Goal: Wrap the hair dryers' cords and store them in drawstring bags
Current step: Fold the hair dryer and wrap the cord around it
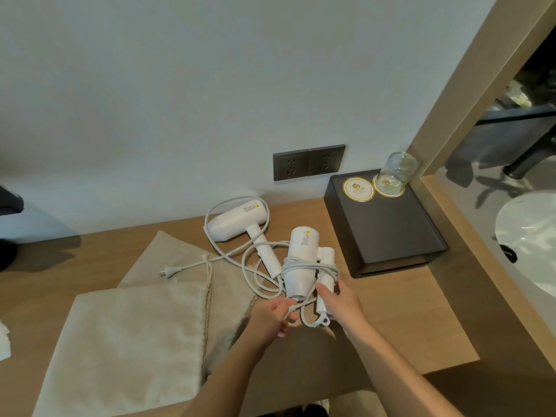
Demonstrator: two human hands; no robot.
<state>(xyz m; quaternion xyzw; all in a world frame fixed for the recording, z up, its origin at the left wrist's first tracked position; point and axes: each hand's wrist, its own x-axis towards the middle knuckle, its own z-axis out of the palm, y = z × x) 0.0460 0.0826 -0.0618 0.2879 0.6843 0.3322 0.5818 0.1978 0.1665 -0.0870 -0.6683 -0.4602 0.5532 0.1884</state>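
Note:
Two white hair dryers lie on the wooden counter (391,326). The nearer dryer (301,254) has its cord wound several times around body and folded handle. My right hand (337,302) grips that handle at its lower end. My left hand (278,314) pinches the loose end of its cord (304,317). The farther dryer (237,221) lies behind with its cord (249,266) loose in loops and its plug (171,270) resting on a bag. Two beige drawstring bags lie flat at the left: a near one (126,350) and one behind it (168,251).
A dark box (391,236) stands right of the dryers, with a coaster (358,189) and an upturned glass (394,173) on top. Grey wall sockets (308,162) sit above the counter. A wood-framed mirror (481,182) rises at the right.

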